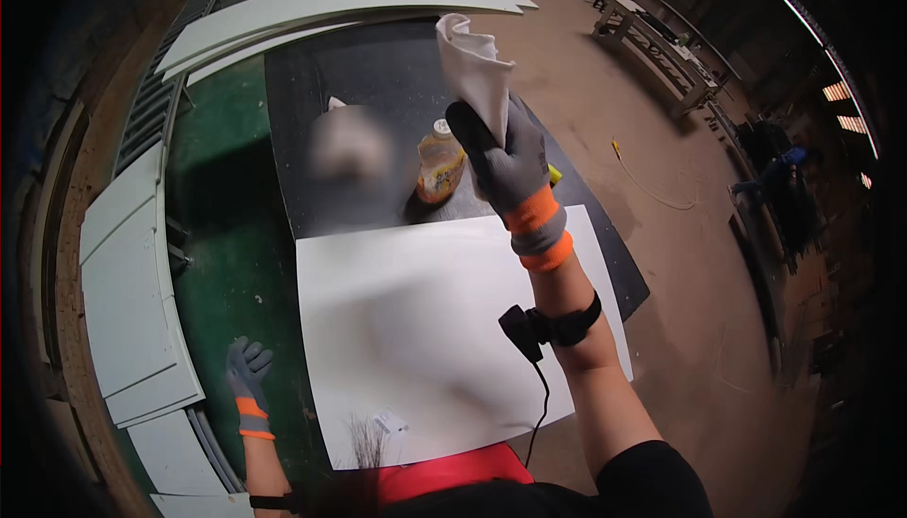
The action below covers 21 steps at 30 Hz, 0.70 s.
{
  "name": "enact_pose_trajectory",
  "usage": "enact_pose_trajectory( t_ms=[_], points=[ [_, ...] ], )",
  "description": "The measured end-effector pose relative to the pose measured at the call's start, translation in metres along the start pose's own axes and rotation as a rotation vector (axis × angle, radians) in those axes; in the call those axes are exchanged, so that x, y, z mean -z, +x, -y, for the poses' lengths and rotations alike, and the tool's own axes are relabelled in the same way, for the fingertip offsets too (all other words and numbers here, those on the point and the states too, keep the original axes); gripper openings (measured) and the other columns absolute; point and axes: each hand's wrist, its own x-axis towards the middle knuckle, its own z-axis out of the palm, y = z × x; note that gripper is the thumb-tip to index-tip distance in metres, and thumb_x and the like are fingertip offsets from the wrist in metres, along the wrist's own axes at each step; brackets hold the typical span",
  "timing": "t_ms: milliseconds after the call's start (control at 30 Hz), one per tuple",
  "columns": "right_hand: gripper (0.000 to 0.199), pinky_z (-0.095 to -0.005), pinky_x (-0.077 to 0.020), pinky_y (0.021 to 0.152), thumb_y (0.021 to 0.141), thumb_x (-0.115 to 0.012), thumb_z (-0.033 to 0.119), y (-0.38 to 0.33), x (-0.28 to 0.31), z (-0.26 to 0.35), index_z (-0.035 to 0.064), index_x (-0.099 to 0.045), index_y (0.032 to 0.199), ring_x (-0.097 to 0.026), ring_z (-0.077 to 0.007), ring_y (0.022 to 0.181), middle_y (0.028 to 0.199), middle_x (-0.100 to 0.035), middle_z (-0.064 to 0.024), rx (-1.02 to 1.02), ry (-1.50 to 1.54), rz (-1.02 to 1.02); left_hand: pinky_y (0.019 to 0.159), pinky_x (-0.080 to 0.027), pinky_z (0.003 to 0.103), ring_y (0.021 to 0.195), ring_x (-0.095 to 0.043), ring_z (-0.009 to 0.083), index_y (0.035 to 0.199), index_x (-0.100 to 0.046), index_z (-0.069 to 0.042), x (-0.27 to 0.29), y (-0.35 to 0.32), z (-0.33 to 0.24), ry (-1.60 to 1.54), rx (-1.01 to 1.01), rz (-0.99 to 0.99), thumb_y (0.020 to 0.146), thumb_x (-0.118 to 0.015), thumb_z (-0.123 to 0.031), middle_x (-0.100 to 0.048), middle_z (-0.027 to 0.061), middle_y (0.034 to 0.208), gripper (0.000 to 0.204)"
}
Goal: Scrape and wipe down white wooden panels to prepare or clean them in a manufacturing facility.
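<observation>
My right hand [510, 154], in a grey work glove with an orange-banded cuff, is raised over the far part of the table. It grips a folded white cloth [477, 69], whose loose end fans out above the fingers. Just left of that hand stands a clear bottle [440, 170] with a white cap and amber liquid. Down at the left, away from the table, hangs my left hand [249, 365] in a matching glove; its fingers are loosely bent and apart, with nothing seen in them. A white panel [444, 329] lies in front of me on the dark tabletop [312, 74].
A blurred smudge hides something pale on the tabletop left of the bottle. A yellow object [555, 175] shows beside my right wrist. Long white boards [359, 3] lie beyond the table, more panels [132, 301] at the left. A workbench [661, 50] stands far right; a hose [652, 192] crosses the floor.
</observation>
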Motion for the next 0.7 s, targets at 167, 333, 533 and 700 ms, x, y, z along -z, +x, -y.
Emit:
enact_pose_trajectory(
  t_ms=[167,333,533,700],
  points=[
    [0.061,-0.0494,-0.0274,0.11,0.07,-0.074,0.038,0.042,-0.031,-0.063,0.0216,-0.057,0.127,-0.031,-0.035,0.137,0.146,-0.036,-0.0148,0.154,-0.966,0.12,0.099,-0.042,0.038,0.112,-0.057,0.0243,0.134,-0.047,0.001,-0.096,0.073,-0.003,-0.107,-0.254,0.188,0.096,-0.053,-0.033,-0.054,0.0177,0.129,0.052],
    [0.087,-0.0485,-0.0253,0.112,0.064,-0.078,0.036,-0.001,-0.037,-0.095,0.0249,-0.041,0.141,-0.026,-0.0379,0.139,0.151,-0.026,-0.0173,0.075,-0.969,0.284,0.102,-0.041,0.043,0.117,-0.052,0.0398,0.131,-0.049,-0.001,-0.159,0.088,-0.009,0.857,-0.519,-0.06,0.09,-0.06,-0.038,-0.052,0.0247,0.13,0.057],
    [0.087,-0.0466,-0.0284,0.111,0.071,-0.075,0.045,-0.137,0.111,-0.059,0.0037,-0.042,0.14,-0.034,-0.0436,0.134,0.143,-0.036,-0.0293,-0.014,-0.862,-0.046,0.106,-0.037,0.042,0.126,-0.046,0.0399,0.135,-0.041,0.006,-0.159,0.049,-0.028,1.181,-0.048,0.304,0.093,-0.05,-0.048,-0.047,0.0261,0.137,0.069],
    [0.072,-0.0448,-0.0386,0.103,0.09,-0.044,0.059,-0.31,0.229,-0.139,0.0006,-0.053,0.131,-0.049,-0.0377,0.125,0.136,-0.05,-0.0237,-1.472,-1.066,-0.249,0.108,-0.035,0.04,0.13,-0.043,0.0359,0.138,-0.037,0.007,-0.174,0.083,-0.037,1.274,-0.143,0.496,0.096,-0.046,-0.046,-0.045,0.0236,0.14,0.068]
  ],
)
